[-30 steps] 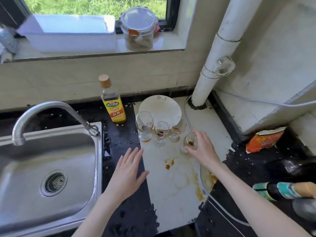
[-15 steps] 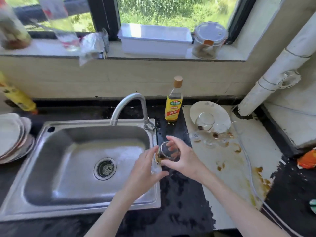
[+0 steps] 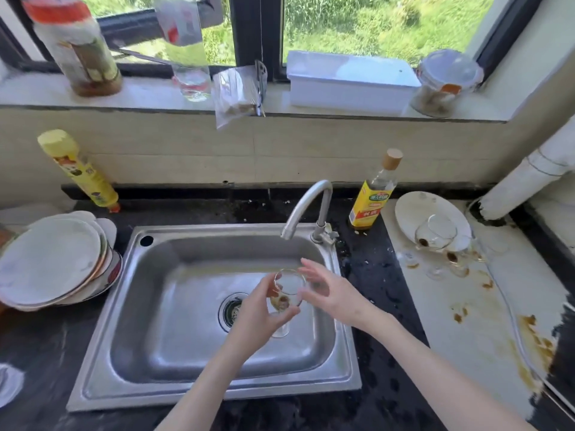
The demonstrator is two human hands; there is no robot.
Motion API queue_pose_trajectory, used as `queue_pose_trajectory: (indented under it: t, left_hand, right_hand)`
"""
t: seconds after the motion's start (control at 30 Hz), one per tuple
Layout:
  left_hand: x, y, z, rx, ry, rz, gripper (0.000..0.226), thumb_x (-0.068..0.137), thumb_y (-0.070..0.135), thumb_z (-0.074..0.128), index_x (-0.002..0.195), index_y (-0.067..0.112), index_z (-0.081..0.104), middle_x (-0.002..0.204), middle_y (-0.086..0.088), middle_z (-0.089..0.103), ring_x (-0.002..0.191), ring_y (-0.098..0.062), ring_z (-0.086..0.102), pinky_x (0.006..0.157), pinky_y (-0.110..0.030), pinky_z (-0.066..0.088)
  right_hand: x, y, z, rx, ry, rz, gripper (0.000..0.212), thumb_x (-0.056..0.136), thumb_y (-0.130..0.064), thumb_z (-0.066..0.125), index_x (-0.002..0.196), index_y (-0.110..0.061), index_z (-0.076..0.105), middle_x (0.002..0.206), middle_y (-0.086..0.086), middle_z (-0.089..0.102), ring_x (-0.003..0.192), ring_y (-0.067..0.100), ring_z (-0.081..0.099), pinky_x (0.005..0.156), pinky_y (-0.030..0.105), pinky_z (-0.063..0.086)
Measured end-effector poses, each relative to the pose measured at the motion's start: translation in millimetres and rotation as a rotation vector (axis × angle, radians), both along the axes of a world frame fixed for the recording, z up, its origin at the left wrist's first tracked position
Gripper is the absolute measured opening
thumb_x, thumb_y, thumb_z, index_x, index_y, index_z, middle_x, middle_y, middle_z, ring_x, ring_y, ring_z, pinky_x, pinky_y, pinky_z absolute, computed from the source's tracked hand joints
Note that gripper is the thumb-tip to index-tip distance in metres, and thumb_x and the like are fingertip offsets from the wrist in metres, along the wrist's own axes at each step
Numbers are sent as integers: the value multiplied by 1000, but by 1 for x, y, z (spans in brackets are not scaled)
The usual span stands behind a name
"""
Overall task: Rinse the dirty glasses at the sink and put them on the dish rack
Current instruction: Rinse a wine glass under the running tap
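Glass (image 3: 287, 290), brown dregs at its bottom, had passed from the right hand (image 3: 329, 293) to the left hand (image 3: 259, 312), which gripped it over the sink (image 3: 199, 390) below the dry faucet (image 3: 306, 206); right fingers spread loose beside it. Rinsing seemed next.

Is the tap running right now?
Off, as far as it shows: no stream falls from the faucet spout, and the glass held below it still has brown residue inside.
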State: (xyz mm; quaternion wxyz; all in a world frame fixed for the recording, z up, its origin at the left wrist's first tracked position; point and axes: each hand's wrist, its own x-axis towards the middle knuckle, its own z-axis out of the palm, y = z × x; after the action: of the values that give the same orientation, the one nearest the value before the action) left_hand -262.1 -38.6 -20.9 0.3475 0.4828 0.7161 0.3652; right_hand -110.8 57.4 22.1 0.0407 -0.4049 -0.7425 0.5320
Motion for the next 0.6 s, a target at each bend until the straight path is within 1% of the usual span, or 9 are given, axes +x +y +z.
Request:
queue_pose_trajectory:
  t: [0.03, 0.1, 0.17, 0.2, 0.27, 0.37, 0.43, 0.5, 0.6]
  left_hand:
    - [-3, 5, -2, -14, -1, 10, 60, 70, 31, 79, 119, 31, 45, 96, 12, 58, 85, 3, 55, 72, -5, 37]
    - [-9, 14, -5, -38, -23, 14, 59, 68, 28, 81, 116, 31, 46, 96, 6, 61, 84, 4, 57, 71, -4, 37]
    - [-13, 22, -8, -58, -46, 15, 57, 67, 25, 82, 107, 38, 44, 94, 1, 62, 80, 7, 57, 68, -5, 39]
    - [-14, 25, -10, -67, -54, 20, 57, 66, 23, 83, 103, 40, 43, 93, 1, 62, 79, 7, 58, 66, -6, 40]
    - [-18, 32, -15, -86, -76, 33, 57, 66, 21, 83, 99, 43, 43, 93, 1, 61, 78, 5, 60, 65, -8, 42]
    - [-21, 41, -23, -114, -108, 49, 56, 66, 20, 83, 98, 44, 44, 92, 0, 63, 80, -1, 62, 67, -10, 43]
    - [-23, 45, -27, -114, -116, 65, 57, 66, 19, 83, 98, 45, 44, 90, 2, 62, 83, -4, 63, 70, -13, 46]
    - [-24, 48, -31, -116, -128, 78, 56, 66, 19, 83, 98, 45, 44, 88, 6, 60, 84, -6, 64, 75, -18, 49]
    - [-25, 51, -37, -134, -153, 102, 58, 65, 18, 83, 101, 44, 46, 89, 8, 58, 85, -8, 65, 81, -27, 51]
  right_hand:
    - [1, 10, -7, -9, -10, -72, 57, 90, -39, 56, 141, -23, 38, 135, -6, 50, 117, 1, 47, 93, 13, 33]
    - [2, 35, -21, 77, -103, -221, 42, 96, -32, 49, 134, -15, 50, 132, 3, 56, 112, 9, 52, 90, 16, 36]
    - [2, 61, -32, 193, -203, -320, 37, 98, -25, 46, 131, -10, 52, 131, 9, 57, 117, 20, 52, 94, 25, 38]
    - [0, 73, -36, 234, -230, -328, 37, 98, -22, 45, 131, -8, 51, 132, 12, 55, 121, 25, 50, 96, 30, 38]
    - [-7, 94, -40, 272, -265, -288, 39, 97, -17, 44, 134, -6, 44, 137, 15, 47, 127, 30, 42, 102, 35, 34]
    - [-17, 112, -53, 252, -310, -198, 46, 96, -14, 45, 140, -7, 36, 143, 13, 41, 133, 30, 37, 105, 32, 30]
    - [-17, 113, -61, 270, -333, -219, 45, 97, -14, 43, 141, -7, 37, 141, 14, 44, 131, 30, 40, 102, 33, 33]
    - [-15, 107, -69, 330, -313, -250, 42, 98, -14, 42, 139, -9, 41, 139, 13, 47, 130, 29, 40, 101, 33, 34]
    - [-12, 93, -84, 483, -311, -147, 45, 95, -14, 47, 139, -10, 40, 145, 9, 41, 139, 27, 28, 109, 37, 28]
